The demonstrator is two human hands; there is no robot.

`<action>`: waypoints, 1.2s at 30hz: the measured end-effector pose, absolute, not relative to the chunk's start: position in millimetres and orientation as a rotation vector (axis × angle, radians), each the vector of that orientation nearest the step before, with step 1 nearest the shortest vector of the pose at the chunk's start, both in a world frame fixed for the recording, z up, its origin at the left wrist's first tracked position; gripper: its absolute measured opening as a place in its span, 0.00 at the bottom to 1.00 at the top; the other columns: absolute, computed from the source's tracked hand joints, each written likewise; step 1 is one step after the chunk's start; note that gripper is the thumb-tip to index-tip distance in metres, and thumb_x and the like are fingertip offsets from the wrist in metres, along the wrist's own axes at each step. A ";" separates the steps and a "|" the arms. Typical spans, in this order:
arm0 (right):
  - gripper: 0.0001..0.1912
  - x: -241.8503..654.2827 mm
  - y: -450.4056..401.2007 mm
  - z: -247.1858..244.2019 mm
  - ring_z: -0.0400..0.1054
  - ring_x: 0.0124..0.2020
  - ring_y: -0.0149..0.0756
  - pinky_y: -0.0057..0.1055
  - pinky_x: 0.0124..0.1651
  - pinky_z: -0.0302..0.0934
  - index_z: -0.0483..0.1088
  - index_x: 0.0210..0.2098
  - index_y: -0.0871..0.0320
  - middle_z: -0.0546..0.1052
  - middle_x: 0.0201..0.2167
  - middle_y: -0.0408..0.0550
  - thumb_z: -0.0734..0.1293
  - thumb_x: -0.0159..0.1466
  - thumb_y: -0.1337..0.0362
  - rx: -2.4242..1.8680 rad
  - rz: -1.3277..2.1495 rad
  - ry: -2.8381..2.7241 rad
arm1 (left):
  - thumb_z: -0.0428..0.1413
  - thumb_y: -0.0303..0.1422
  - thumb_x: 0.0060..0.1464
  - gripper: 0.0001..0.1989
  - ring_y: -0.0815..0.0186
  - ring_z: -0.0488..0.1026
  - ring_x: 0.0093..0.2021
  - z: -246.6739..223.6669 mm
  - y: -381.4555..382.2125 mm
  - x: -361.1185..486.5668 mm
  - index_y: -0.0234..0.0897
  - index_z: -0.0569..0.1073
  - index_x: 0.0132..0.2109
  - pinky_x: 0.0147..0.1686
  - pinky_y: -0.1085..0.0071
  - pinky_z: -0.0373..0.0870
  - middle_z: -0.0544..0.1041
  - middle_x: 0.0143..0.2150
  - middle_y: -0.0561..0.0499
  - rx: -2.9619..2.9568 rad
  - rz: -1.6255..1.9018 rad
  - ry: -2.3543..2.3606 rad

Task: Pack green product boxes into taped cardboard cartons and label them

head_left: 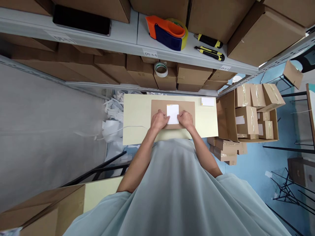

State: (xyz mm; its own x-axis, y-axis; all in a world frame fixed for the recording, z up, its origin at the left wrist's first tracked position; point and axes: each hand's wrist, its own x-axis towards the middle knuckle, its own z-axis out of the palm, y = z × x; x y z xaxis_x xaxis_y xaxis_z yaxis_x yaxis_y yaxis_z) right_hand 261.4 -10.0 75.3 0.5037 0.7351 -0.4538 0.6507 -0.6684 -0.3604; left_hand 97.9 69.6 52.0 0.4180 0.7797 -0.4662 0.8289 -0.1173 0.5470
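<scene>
A white label (173, 115) with a thin orange strip along its top lies over a flat brown cardboard piece or box (186, 106) on the pale yellow table (137, 111). My left hand (159, 120) has its fingers curled and its thumb at the label's left edge. At the right edge, my right hand (185, 119) pinches in the same way, fingers bent in. Both hands rest on the cardboard. Whether the label is stuck down cannot be made out. Another white label or stack of labels (207, 101) lies at the table's far right corner.
An orange and blue tape dispenser (167, 31), two utility knives (210, 47) and a black phone (82, 19) lie on the shelf above. A tape roll (160, 69) sits among lower boxes. Right of the table, a large carton (226, 114) holds several taped boxes. Paper scraps (114, 109) are heaped left.
</scene>
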 end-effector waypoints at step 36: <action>0.28 259.0 -85.9 46.6 0.83 0.55 0.46 0.40 0.58 0.78 0.72 0.66 0.51 0.84 0.58 0.50 0.69 0.69 0.53 -2.036 1.042 -0.959 | 0.52 0.36 0.63 0.23 0.42 0.78 0.63 9.4 57.9 -14.7 0.34 0.75 0.61 0.64 0.51 0.74 0.80 0.58 0.31 1.685 0.248 1.730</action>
